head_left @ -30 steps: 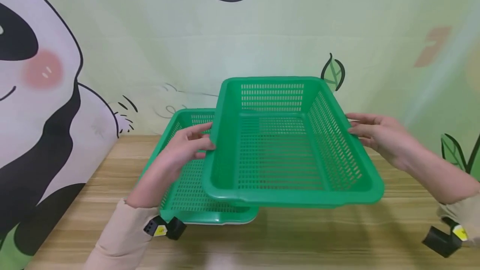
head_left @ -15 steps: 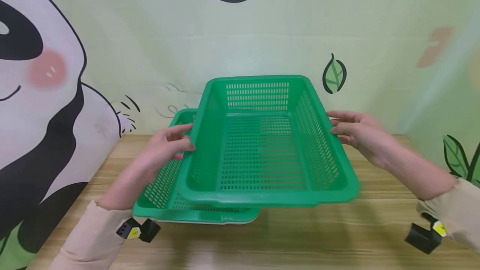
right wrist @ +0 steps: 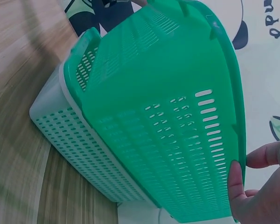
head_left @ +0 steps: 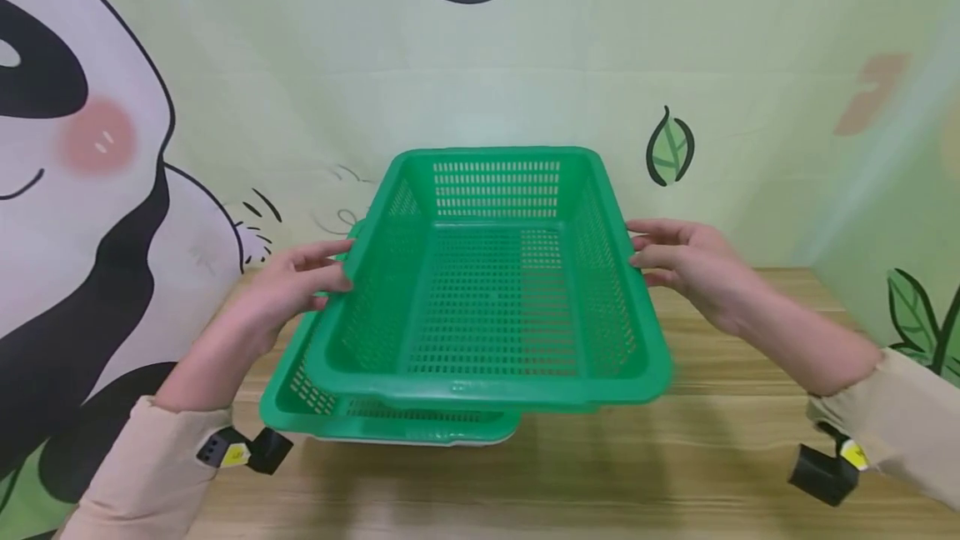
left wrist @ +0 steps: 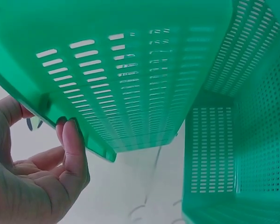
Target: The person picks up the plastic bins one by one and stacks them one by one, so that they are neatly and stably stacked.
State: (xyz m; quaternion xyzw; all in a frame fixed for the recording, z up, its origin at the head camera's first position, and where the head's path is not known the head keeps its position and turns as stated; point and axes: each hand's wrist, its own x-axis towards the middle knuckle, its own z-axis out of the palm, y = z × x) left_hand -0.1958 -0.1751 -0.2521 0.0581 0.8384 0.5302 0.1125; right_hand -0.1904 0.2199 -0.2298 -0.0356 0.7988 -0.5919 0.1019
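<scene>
A green plastic basket (head_left: 480, 390) with slotted walls is held up in the air, tipped slightly toward me. My left hand (head_left: 281, 290) pinches its left rim and my right hand (head_left: 697, 273) pinches its right rim, thumbs and fingers on either side. Below and slightly left sits a second green basket (head_left: 420, 428), mostly covered by the raised one in the head view. The right wrist view shows this lower one nested inside a white basket (right wrist: 79, 144) on the table. Nothing is visible inside the raised basket.
The wooden table (head_left: 600, 482) runs under the baskets. Behind it hangs a pale green backdrop (head_left: 300, 48) printed with a panda and leaves. Each wrist carries a small black camera (head_left: 823, 475).
Both hands have carried the raised basket leftward, so that it now covers most of the lower green basket. The lower baskets have stayed in place.
</scene>
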